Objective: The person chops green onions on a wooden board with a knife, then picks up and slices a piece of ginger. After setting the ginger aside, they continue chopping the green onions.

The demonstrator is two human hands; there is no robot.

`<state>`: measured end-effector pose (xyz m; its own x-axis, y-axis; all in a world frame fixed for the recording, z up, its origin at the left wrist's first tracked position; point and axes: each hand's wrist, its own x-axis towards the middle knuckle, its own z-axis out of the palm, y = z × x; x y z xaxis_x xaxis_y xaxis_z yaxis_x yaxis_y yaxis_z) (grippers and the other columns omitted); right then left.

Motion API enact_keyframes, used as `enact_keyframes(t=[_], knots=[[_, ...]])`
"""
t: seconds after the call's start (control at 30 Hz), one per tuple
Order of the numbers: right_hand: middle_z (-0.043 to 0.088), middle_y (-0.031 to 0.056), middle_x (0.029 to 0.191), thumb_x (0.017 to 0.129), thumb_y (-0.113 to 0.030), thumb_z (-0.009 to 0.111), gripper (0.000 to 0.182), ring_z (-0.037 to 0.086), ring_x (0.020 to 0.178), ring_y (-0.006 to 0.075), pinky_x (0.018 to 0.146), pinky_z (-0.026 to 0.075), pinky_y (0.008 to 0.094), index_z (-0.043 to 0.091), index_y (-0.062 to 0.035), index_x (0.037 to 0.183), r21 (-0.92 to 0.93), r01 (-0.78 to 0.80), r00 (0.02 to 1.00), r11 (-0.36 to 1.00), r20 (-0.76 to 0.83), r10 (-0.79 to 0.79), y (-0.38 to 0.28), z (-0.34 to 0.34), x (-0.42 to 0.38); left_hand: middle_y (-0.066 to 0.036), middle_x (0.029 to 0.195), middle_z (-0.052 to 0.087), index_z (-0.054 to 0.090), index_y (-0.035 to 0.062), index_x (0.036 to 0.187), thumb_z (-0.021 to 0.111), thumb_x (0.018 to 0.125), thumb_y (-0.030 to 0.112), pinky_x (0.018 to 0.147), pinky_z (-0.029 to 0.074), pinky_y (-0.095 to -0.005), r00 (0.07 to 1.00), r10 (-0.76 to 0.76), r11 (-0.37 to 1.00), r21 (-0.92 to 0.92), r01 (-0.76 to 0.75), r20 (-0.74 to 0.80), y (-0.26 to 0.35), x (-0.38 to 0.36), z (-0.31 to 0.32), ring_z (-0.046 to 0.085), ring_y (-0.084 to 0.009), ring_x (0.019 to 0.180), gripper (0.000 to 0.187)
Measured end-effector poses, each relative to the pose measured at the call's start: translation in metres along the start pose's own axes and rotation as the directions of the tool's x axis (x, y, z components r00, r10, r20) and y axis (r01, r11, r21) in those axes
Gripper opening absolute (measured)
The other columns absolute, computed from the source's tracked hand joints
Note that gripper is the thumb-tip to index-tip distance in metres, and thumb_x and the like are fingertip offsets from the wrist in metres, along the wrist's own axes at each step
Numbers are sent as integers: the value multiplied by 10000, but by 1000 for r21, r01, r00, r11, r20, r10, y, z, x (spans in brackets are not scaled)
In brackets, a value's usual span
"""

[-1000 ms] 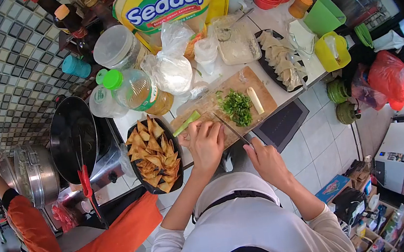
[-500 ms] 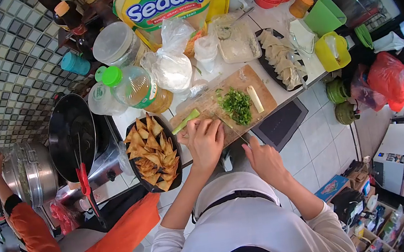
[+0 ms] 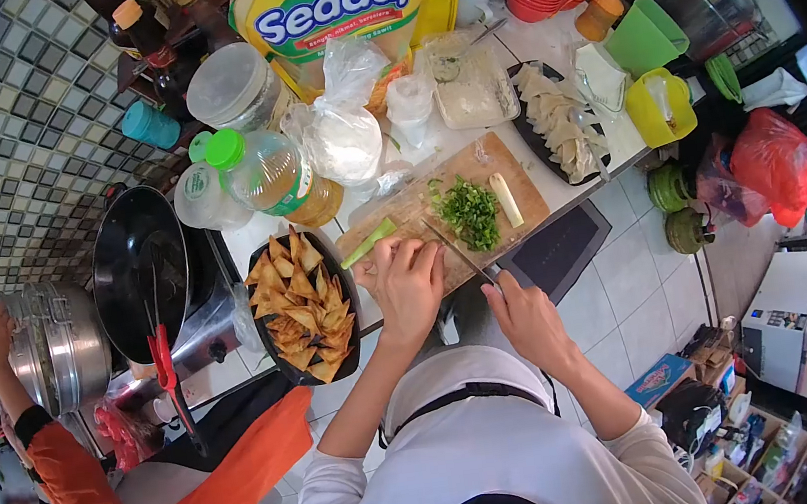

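Note:
On the wooden cutting board [image 3: 514, 163], my left hand [image 3: 405, 282] presses with bent fingers on a green stalk [image 3: 369, 242], whose upper end sticks out past the fingers. My right hand [image 3: 524, 316] is closed round the handle of a knife [image 3: 459, 249]. The blade lies slantwise over the board, between my left fingers and a pile of chopped greens [image 3: 469, 212]. A pale stalk piece [image 3: 506, 200] rests right of the pile. Left of the board is a black plate of fried triangular pastries [image 3: 304, 310].
A wok [image 3: 142, 269] with red-handled tongs [image 3: 164, 362] is at the left, near a steel pot [image 3: 57, 345] and a person in orange [image 3: 79, 483]. Behind the board stand an oil bottle [image 3: 279, 182] and flour bags [image 3: 345, 143]. A black tray [image 3: 535, 130] holds folded wrappers.
The knife blade shows more fully above the board, its tip farther up beside the greens. My left hand keeps nearly the same place. The view has shifted slightly.

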<state>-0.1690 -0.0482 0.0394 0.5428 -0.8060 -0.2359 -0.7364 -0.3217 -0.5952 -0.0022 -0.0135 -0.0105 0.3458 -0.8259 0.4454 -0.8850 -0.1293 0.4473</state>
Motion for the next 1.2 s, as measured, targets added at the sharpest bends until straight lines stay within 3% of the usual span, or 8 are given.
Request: enact_keyframes(t=[0.03, 0.37, 0.53, 0.67, 0.93, 1.03, 1.2], knots=[[547, 279, 596, 971, -267, 473, 289, 554, 622, 489, 548, 438, 535, 470, 13, 900, 6, -45, 998, 999, 36, 44, -3, -1, 0, 65, 805, 571, 665, 154, 765, 720, 758, 212, 792, 252, -449, 1000, -2, 1000, 13, 2, -10, 0, 1, -1, 508, -176, 926, 80], [557, 266, 587, 964, -276, 480, 275, 563, 605, 484, 543, 452, 543, 474, -3, 934, -27, -11, 999, 1000, 30, 11, -6, 11, 14, 65, 815, 582, 681, 158, 793, 722, 744, 209, 798, 264, -450, 1000, 3, 1000, 27, -3, 3, -1, 1, -1, 515, -179, 941, 82], [564, 264, 597, 966, -274, 473, 277, 578, 613, 471, 553, 458, 537, 474, 2, 937, -142, -61, 994, 988, 86, 74, -4, 1, -2, 53, 821, 587, 685, 155, 798, 717, 746, 195, 805, 266, -454, 1000, -31, 1000, 4, 31, 1, 1, 1, -3, 513, -190, 941, 74], [561, 268, 598, 968, -273, 469, 282, 572, 616, 477, 554, 454, 538, 478, 5, 923, -106, -62, 995, 992, 71, 70, 2, -2, -4, 39, 822, 585, 688, 152, 800, 711, 752, 181, 813, 263, -461, 999, -33, 999, 20, 33, 6, 3, -1, -5, 510, -203, 938, 62], [541, 282, 587, 968, -278, 473, 298, 559, 626, 485, 550, 436, 536, 479, 12, 898, 43, -1, 1000, 999, 7, 1, -6, 4, 2, 13, 825, 592, 680, 99, 792, 707, 766, 163, 790, 319, -431, 1000, -24, 1000, 7, 23, 19, 4, -2, -6, 509, -228, 942, 74], [565, 251, 569, 968, -285, 466, 280, 565, 546, 466, 482, 450, 535, 465, -12, 906, -32, 44, 999, 999, -27, -45, -2, 9, 3, 26, 822, 594, 675, 117, 776, 703, 776, 176, 810, 288, -456, 999, -49, 995, -89, 49, 4, 0, -3, 1, 510, -219, 950, 66], [572, 243, 572, 967, -279, 463, 273, 574, 545, 456, 485, 456, 529, 462, -11, 917, -63, 51, 998, 997, -22, -53, -4, 12, 9, 43, 813, 596, 677, 146, 768, 704, 769, 190, 818, 268, -470, 999, -42, 998, -45, 42, 15, 0, -1, -2, 510, -200, 951, 52]])
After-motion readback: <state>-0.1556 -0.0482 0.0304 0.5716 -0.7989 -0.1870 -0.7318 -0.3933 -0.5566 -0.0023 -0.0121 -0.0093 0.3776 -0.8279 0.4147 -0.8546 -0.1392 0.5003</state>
